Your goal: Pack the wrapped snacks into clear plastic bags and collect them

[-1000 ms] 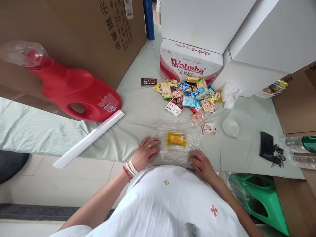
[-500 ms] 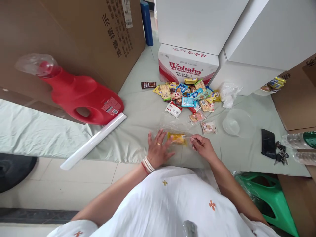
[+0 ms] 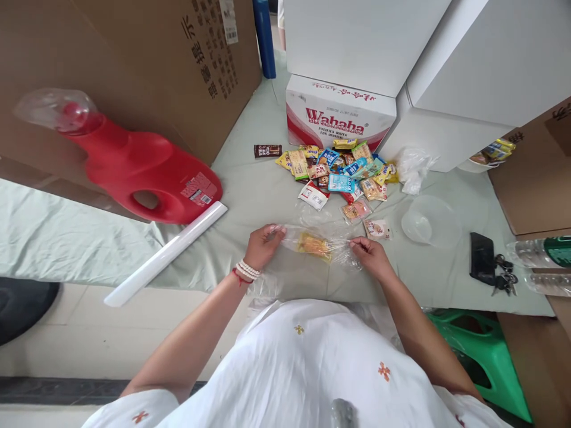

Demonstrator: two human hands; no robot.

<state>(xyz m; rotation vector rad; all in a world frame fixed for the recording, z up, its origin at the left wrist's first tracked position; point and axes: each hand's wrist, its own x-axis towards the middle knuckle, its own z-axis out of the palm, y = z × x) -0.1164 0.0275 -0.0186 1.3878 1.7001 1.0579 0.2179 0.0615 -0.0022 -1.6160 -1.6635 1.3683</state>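
Observation:
A yellow-wrapped snack [image 3: 314,245] lies under or inside a sheet of clear plastic film [image 3: 292,236] on the cloth-covered table; which of the two I cannot tell. My left hand [image 3: 264,245] pinches the film at its left end, thumb against fingers. At the right end, my right hand [image 3: 369,255] pinches the crumpled film the same way. Between the hands the film is stretched over the snack. Just beyond lies a heap of small packaged snacks [image 3: 341,183], with a pale snack packet [image 3: 377,229] near my right hand.
A clear round bowl [image 3: 432,221] stands right of the heap, near a crumpled white bag [image 3: 414,169]. Leftward are a red jug [image 3: 151,172] and a long white tube [image 3: 167,252]. A Wahaba-style printed carton [image 3: 341,113] stands behind. A black case with keys [image 3: 482,258] lies right.
My left hand has moved left, from spread fingers beside the snack to a pinch on the film. The film now extends over the snack. My right hand has shifted slightly right.

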